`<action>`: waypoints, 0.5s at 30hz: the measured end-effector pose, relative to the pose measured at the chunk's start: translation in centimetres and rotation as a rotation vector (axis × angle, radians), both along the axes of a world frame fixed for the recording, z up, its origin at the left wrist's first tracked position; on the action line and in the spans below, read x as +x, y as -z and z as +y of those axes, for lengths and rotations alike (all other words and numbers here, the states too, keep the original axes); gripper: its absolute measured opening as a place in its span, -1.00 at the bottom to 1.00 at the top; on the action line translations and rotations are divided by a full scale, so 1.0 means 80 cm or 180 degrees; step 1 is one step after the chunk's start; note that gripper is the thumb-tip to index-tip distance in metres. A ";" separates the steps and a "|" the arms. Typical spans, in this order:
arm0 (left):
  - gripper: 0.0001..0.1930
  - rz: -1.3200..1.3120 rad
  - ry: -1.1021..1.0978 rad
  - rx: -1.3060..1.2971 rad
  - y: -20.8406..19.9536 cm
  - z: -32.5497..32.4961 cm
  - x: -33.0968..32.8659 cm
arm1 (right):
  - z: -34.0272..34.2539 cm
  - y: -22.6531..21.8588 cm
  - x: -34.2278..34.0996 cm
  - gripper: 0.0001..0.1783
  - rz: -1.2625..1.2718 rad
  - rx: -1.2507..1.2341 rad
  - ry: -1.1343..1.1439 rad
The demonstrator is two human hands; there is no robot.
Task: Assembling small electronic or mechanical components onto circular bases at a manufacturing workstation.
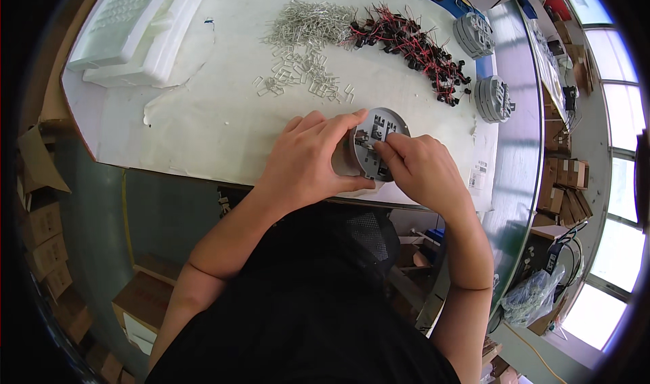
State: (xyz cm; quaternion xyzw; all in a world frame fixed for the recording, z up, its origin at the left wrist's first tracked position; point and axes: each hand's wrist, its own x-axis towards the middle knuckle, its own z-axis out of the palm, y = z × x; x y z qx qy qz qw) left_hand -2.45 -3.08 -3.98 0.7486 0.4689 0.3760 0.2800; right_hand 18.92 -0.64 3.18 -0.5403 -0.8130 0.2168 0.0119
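Our left grip (pixel 305 150) is curved in a wide C around a grey round housing (pixel 399 117), fingers on the far rim and thumb on the near rim, so the piece is held between them. Our right grip (pixel 425 167) is drawn in, thumb and fingertips brought close together at the middle of the housing's open face; we cannot tell whether they pinch a small part there. The housing is tilted, above the near edge of the tabletop (pixel 217 113), between our two palms.

Our left forearm (pixel 233 231) slants up and inward from the lower left, the back of the hand turned upward. Our right forearm (pixel 468 242) rises on the other side and bends leftward at the wrist, the knuckles uppermost.

Beyond our hands lie a heap of bent metal pins (pixel 308 28) and, just beside it, a strip of black parts with red wires (pixel 413 42). To the right stand two stacks of grey round pieces (pixel 474 35).
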 end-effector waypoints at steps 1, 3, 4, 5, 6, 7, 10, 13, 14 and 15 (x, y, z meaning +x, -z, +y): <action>0.00 0.0022 0.0007 0.0015 0.000 0.000 0.000 | 0.000 0.001 0.000 -0.61 0.0036 0.0005 -0.0001; 0.00 0.0026 0.0013 -0.0019 -0.003 -0.001 -0.001 | -0.001 0.004 0.001 -0.61 0.0093 0.0050 -0.0030; 0.00 0.0034 0.0019 -0.0048 -0.004 -0.001 -0.002 | -0.002 0.006 0.002 -0.61 0.0157 0.0100 -0.0059; 0.00 0.0044 0.0025 -0.0080 -0.005 -0.002 -0.002 | -0.002 0.007 0.002 -0.61 0.0221 0.0148 -0.0089; 0.00 0.0043 0.0027 -0.0090 -0.004 -0.002 -0.002 | -0.002 0.008 0.003 -0.61 0.0220 0.0138 -0.0087; -0.03 0.0031 0.0024 -0.0045 -0.004 -0.002 -0.002 | -0.002 0.008 0.003 -0.61 0.0225 0.0139 -0.0096; -0.08 0.0011 0.0033 0.0016 -0.003 -0.002 -0.001 | -0.002 0.010 0.003 -0.62 0.0239 0.0115 -0.0099; -0.09 0.0030 0.0014 0.0063 -0.002 -0.002 0.000 | -0.001 0.012 0.004 -0.64 0.0222 0.0117 -0.0158; -0.09 0.0032 0.0034 0.0022 -0.002 -0.002 0.000 | 0.000 0.013 0.004 -0.64 0.0225 0.0077 -0.0137; -0.09 0.0041 0.0033 0.0047 0.000 -0.001 0.000 | 0.002 0.014 0.003 -0.65 0.0240 0.0045 -0.0143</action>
